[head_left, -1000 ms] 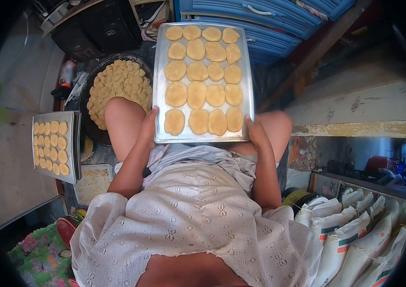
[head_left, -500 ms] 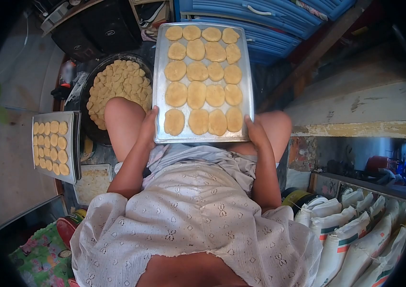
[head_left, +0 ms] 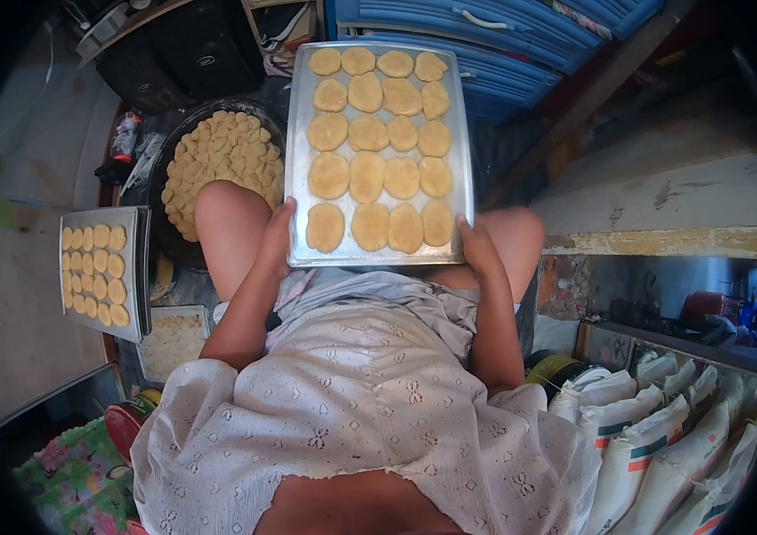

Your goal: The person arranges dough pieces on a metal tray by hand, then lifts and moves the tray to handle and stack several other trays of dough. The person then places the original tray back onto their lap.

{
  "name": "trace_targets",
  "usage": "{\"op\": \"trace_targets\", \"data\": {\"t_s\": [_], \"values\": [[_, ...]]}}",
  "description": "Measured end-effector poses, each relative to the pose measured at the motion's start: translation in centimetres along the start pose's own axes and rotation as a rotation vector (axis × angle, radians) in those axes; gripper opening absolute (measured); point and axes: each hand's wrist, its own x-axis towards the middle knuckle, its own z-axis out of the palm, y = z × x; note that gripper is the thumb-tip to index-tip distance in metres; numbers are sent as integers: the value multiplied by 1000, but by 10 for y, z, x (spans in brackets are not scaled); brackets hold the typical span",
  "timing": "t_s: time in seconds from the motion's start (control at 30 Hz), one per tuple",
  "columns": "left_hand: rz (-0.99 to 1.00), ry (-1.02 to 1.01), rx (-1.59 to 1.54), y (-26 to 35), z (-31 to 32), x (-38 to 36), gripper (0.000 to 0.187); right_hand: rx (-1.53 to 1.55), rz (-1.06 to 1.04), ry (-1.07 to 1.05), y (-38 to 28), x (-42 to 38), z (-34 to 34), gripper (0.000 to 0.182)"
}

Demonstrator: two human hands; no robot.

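A metal baking tray (head_left: 298, 236) is held in front of me between my knees, with rows of flattened, round dough pieces (head_left: 367, 133) on it. My left hand (head_left: 279, 236) grips its near left side, thumb along the rim. On the opposite side my right hand (head_left: 478, 242) grips the near right edge in the same way. The fingers of both hands are mostly hidden under the tray. Left of the tray, beyond my left knee, a large dark round basin (head_left: 157, 192) holds a heap of small dough lumps (head_left: 218, 156).
At the left, stacked trays (head_left: 133, 314) carry smaller dough rounds. A crumb-covered tray (head_left: 173, 343) lies beside them. Black speakers (head_left: 205, 58) and a blue drawer unit (head_left: 450, 53) stand ahead. A worn wooden ledge (head_left: 655, 214) and several white sacks (head_left: 655, 446) are on my right.
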Motion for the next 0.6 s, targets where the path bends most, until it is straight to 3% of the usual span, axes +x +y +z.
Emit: {"op": "trace_targets", "data": {"t_s": [0.6], "values": [[-1,6,-1,1,2,-1,47,1,1,9,-2,-2,1,51]]}}
